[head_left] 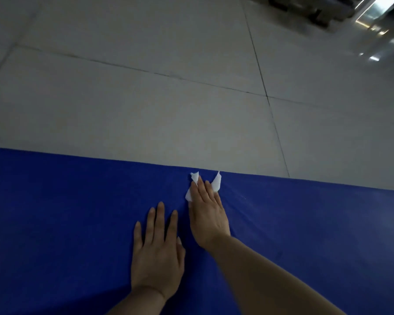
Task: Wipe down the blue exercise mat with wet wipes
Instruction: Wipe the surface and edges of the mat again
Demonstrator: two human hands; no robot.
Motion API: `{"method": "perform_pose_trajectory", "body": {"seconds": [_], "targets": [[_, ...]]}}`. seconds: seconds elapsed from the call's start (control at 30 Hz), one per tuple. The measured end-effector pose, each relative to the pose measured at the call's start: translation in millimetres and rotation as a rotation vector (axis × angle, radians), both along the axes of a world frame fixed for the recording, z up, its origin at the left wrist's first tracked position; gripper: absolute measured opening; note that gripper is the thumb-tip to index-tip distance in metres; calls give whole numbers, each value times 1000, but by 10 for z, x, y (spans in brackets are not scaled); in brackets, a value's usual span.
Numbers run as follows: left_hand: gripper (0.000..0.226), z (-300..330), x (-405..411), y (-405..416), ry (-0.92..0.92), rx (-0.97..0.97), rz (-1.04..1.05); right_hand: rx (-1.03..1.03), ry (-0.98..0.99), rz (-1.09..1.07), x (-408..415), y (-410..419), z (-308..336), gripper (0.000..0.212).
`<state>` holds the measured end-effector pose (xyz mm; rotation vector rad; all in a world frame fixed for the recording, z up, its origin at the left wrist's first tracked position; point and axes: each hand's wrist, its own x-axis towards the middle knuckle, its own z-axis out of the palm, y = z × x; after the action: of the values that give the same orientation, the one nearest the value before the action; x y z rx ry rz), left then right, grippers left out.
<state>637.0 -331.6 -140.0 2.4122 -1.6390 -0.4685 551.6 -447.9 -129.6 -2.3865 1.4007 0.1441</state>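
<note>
The left hand (157, 253) lies flat and holds nothing on the blue exercise mat (55, 212), which runs long from left to right over the grey tile floor (146, 98), and the right hand (208, 214) presses a white wet wipe (216, 183) down with straight fingers near the mat's far edge.

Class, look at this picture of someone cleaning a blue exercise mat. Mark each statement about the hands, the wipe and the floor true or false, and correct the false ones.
1. The right hand presses a white wet wipe onto the blue exercise mat. True.
2. The left hand holds a second wipe. False: it lies flat on the mat with straight fingers and holds nothing.
3. The wipe is close to the mat's far edge. True.
4. The mat lies on a wooden floor. False: it lies on a floor of large grey tiles.
5. The left hand is farther from the person than the right. False: the right reaches farther.
</note>
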Motion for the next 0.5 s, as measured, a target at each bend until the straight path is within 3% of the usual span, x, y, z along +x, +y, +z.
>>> {"method": "perform_pose_trajectory", "body": {"seconds": [0.13, 0.33, 0.5], "targets": [[58, 0, -22, 4, -15, 9, -21, -96, -126, -152, 114, -49, 104, 52], [57, -30, -9, -8, -41, -3, -3, -54, -8, 69, 385, -279, -137, 55], [55, -28, -29, -17, -77, 4, 19, -142, -29, 162, -43, -389, -189, 54]]}}
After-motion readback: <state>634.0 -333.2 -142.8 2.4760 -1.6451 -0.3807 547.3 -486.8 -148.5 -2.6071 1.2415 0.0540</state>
